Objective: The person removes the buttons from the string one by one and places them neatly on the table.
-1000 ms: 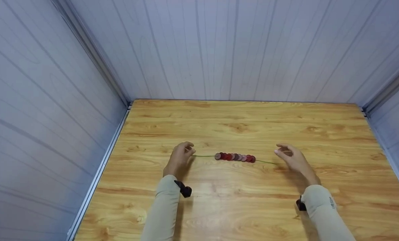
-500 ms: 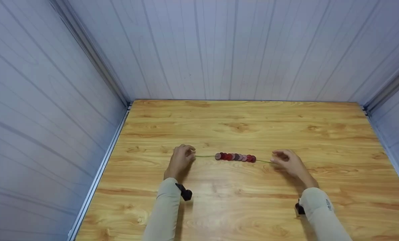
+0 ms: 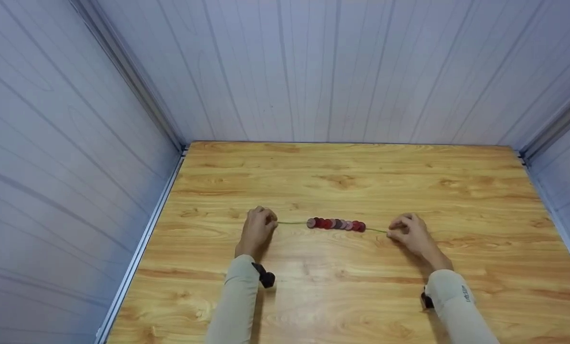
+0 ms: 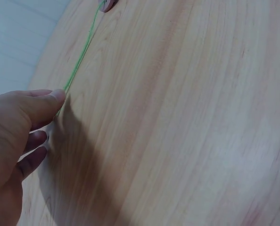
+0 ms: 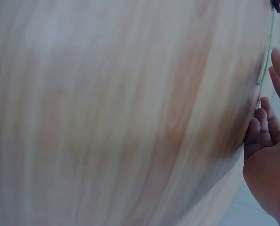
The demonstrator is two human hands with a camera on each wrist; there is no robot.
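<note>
A row of overlapping round buttons (image 3: 336,224) in red, pink and dark purple lies on the wooden table, with a green string (image 3: 292,222) coming out at both ends. My left hand (image 3: 257,230) pinches the left end of this string (image 4: 78,63) between thumb and index finger. One pinkish button (image 4: 107,4) shows at the top of the left wrist view. At the string's other end is my right hand (image 3: 414,237), thumb and index finger parted beside the tip. In the right wrist view the string's end (image 5: 260,84) lies loose near the fingertips.
The wood-grain table (image 3: 342,181) reaches back to a pale panelled wall (image 3: 332,71). Another panelled wall (image 3: 50,143) stands on the left, and a third (image 3: 569,200) on the right. Small black wrist cameras sit at both cuffs.
My right hand has come down and left to the string's right end, its thumb and index finger closer together. The left hand has shifted slightly; the buttons lie as before.
</note>
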